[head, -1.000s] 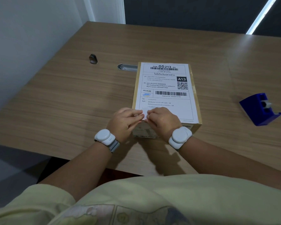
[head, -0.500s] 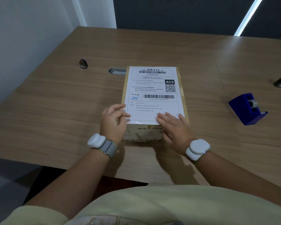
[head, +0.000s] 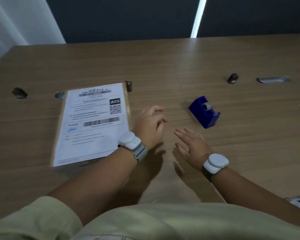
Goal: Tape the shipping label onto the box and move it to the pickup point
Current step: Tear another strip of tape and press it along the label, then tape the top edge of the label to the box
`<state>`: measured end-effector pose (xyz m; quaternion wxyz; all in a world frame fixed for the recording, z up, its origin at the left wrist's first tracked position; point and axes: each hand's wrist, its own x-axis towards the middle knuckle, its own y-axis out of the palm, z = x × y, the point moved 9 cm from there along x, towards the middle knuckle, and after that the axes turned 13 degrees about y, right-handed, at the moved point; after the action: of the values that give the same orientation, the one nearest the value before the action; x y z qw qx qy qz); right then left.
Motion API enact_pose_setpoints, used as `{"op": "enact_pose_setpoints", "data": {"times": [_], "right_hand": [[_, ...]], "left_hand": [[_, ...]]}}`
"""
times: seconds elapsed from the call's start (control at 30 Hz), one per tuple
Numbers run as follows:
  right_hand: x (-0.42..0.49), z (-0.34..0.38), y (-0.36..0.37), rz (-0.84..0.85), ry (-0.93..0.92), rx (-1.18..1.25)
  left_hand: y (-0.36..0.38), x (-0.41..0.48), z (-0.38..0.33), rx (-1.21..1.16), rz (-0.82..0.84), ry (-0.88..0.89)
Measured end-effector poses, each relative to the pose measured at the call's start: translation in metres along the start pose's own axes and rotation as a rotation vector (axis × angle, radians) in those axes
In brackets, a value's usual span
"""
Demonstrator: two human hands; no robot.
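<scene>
Head view: label [head: 92,122] lies on the box [head: 127,101] at left of the frame, both hands off it and empty.

The box sits flat on the tabletop [head: 180,66] in the left middle of the frame, the white label covering nearly all its top so only thin brown edges show. Just right of it, the left hand [head: 150,126] hovers over the tabletop, its grip loose, fingers curled, holding nothing; its wrist overlaps the label's lower right corner in the frame. Right of that, at center, the right hand [head: 191,146] is spread flat and open, its grip empty too. Both wrists carry white bands. A blue tape dispenser [head: 203,111] stands on the tabletop up and right of the hands, apart from both. Motion blur softens the print.
</scene>
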<state>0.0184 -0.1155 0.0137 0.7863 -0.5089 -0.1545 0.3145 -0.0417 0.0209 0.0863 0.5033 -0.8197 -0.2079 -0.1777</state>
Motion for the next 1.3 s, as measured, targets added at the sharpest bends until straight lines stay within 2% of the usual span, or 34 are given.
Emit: {"op": "enact_pose_setpoints", "data": {"times": [0.1, 0.23, 0.4, 0.53, 0.67, 0.83, 1.03, 1.3], "right_hand": [[0.013, -0.050, -0.021, 0.033, 0.067, 0.034], [0.039, -0.122, -0.051, 0.046, 0.208, 0.074], [0.082, -0.202, -0.070, 0.091, 0.549, 0.289], [0.117, -0.232, -0.065, 0.157, 0.658, 0.492], [0.143, -0.241, -0.051, 0.330, 0.749, 0.651], [0.162, -0.249, -0.016, 0.542, 0.759, 0.679], [0.169, -0.247, -0.014, 0.533, 0.783, 0.709], [0.157, -0.242, -0.039, 0.485, 0.678, 0.615]], "left_hand": [[0.047, 0.032, -0.016, 0.009, 0.035, -0.018], [0.125, 0.069, -0.028, 0.025, 0.285, -0.086], [0.213, 0.091, -0.018, 0.025, 0.535, -0.208], [0.240, 0.106, -0.003, 0.031, 0.551, -0.288], [0.248, 0.117, -0.001, 0.056, 0.515, -0.339], [0.259, 0.129, -0.001, 0.137, 0.540, -0.338], [0.265, 0.130, 0.002, 0.205, 0.588, -0.330], [0.268, 0.131, 0.005, 0.259, 0.602, -0.283]]}}
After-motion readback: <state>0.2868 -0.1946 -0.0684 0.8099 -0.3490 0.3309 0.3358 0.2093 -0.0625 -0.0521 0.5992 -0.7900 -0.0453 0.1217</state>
